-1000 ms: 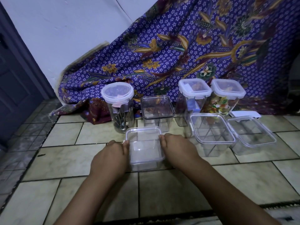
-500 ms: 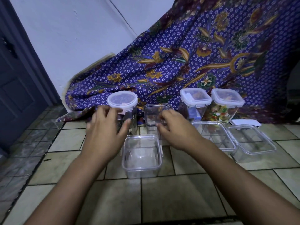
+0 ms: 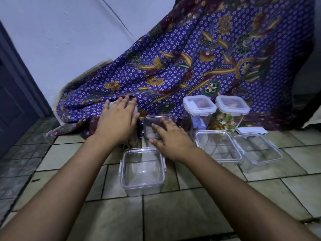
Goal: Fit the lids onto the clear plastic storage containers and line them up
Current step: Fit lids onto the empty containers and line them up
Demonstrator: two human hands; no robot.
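A small square clear container (image 3: 142,171) with its lid on stands on the tiled floor nearest me. Behind it, my left hand (image 3: 118,122) lies with spread fingers over the white lid of the round jar (image 3: 111,105), hiding most of it. My right hand (image 3: 170,138) rests flat with straight fingers on the lid of a square clear container (image 3: 154,122) beside the jar. Two tall filled containers (image 3: 198,108) (image 3: 231,110) with white-rimmed lids stand at the back right. In front of them are two empty lidded containers (image 3: 218,146) (image 3: 258,150).
A purple patterned cloth (image 3: 191,58) drapes down the wall behind the row. A dark door (image 3: 13,105) stands at the left. A white flat item (image 3: 251,135) lies behind the rightmost container. Bare floor tiles (image 3: 173,214) lie in front of me.
Both hands left the near small container and moved back: the left onto the round jar's lid, the right onto the square container's lid. The view tilted up.
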